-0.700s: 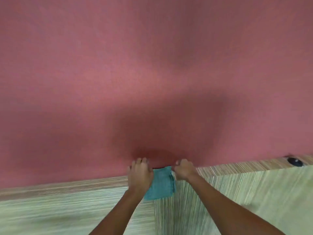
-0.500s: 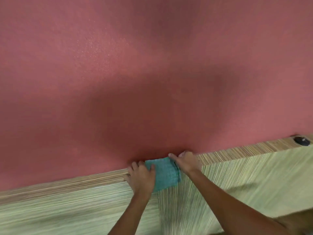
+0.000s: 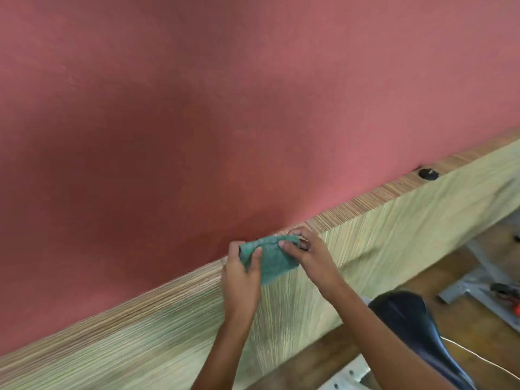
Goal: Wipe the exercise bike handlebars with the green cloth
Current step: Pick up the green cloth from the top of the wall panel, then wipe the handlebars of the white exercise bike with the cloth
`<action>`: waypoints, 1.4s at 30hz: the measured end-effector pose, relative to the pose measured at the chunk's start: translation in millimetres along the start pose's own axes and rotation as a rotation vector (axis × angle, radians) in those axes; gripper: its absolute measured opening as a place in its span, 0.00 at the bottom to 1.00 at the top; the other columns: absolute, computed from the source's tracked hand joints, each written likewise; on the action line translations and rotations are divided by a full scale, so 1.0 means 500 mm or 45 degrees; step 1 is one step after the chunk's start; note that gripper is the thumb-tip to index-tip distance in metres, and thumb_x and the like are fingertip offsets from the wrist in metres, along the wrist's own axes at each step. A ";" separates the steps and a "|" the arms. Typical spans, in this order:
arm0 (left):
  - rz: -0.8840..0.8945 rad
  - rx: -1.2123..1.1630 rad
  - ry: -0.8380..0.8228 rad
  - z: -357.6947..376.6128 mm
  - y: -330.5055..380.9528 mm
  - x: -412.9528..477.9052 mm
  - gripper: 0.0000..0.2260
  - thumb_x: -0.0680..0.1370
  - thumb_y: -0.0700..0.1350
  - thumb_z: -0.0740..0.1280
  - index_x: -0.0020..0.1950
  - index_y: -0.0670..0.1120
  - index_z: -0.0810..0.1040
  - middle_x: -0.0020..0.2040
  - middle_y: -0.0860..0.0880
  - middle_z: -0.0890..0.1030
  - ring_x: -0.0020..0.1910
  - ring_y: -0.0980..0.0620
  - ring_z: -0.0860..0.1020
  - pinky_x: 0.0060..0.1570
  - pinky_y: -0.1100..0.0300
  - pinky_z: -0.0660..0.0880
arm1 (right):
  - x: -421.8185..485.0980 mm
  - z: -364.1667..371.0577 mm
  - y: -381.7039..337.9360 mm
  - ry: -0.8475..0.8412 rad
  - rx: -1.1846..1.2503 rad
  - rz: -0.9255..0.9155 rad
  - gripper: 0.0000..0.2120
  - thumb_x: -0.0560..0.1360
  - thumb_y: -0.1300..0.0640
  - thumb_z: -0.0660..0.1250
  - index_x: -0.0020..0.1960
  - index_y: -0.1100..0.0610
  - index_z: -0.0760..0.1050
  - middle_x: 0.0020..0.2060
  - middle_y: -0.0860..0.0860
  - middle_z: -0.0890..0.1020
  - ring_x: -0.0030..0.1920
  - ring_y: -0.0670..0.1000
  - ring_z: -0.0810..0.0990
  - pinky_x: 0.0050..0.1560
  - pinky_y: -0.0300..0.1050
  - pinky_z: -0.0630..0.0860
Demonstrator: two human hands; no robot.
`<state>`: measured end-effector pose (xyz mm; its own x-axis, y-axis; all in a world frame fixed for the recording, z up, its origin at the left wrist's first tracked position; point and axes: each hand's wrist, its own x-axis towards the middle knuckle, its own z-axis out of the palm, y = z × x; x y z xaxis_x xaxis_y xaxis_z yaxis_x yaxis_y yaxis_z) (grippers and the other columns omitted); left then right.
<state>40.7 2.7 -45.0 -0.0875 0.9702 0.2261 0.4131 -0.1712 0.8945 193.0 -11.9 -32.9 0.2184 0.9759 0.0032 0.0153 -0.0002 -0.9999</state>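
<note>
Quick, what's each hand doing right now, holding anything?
Left hand: holding, its fingers curled round the left end of the green cloth.
Right hand: holding, it pinches the right end of the same cloth.

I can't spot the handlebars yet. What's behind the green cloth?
Behind the green cloth, held by the left hand and right hand, is a striped wooden panel under a red wall. The patch it covers is hidden.

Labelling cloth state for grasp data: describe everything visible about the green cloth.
The green cloth is a small teal rectangle, soft and nubbly-looking, seemingly folded. It hangs roughly upright before the striped wooden panel, just below its top ledge. The left hand grips its left edge; the right hand pinches its upper right corner.
</note>
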 end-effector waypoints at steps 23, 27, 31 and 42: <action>-0.563 -0.585 -2.264 0.477 0.516 -0.735 0.20 0.69 0.44 0.76 0.59 0.39 0.81 0.59 0.36 0.81 0.58 0.37 0.79 0.62 0.39 0.73 | -0.937 -0.668 -0.097 1.242 0.865 0.102 0.10 0.76 0.72 0.63 0.54 0.67 0.79 0.52 0.65 0.84 0.47 0.60 0.86 0.50 0.56 0.83; -0.412 -0.517 -2.487 0.487 0.575 -0.906 0.18 0.70 0.42 0.72 0.58 0.38 0.80 0.57 0.38 0.82 0.55 0.40 0.81 0.60 0.44 0.74 | -1.106 -0.693 -0.115 1.507 0.907 0.056 0.11 0.77 0.70 0.62 0.59 0.67 0.77 0.53 0.64 0.84 0.50 0.61 0.85 0.49 0.57 0.83; -0.124 -0.459 -2.641 0.496 0.635 -1.038 0.16 0.71 0.43 0.74 0.57 0.40 0.80 0.53 0.38 0.83 0.52 0.39 0.82 0.55 0.44 0.77 | -1.230 -0.691 -0.131 1.768 0.885 0.007 0.13 0.79 0.68 0.62 0.62 0.66 0.76 0.55 0.64 0.83 0.53 0.62 0.83 0.51 0.58 0.82; -0.019 -0.377 -3.354 0.477 0.770 -1.294 0.16 0.75 0.31 0.66 0.63 0.36 0.75 0.56 0.39 0.83 0.51 0.43 0.83 0.51 0.47 0.81 | -1.436 -0.602 -0.199 2.485 0.741 -0.300 0.22 0.73 0.66 0.70 0.66 0.62 0.72 0.54 0.62 0.84 0.49 0.60 0.84 0.44 0.55 0.84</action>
<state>472.7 -649.8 60.9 0.5857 -0.7877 -0.1907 0.3468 0.0309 0.9374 328.4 -778.4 68.7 0.8003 -0.5299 -0.2806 0.0321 0.5051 -0.8625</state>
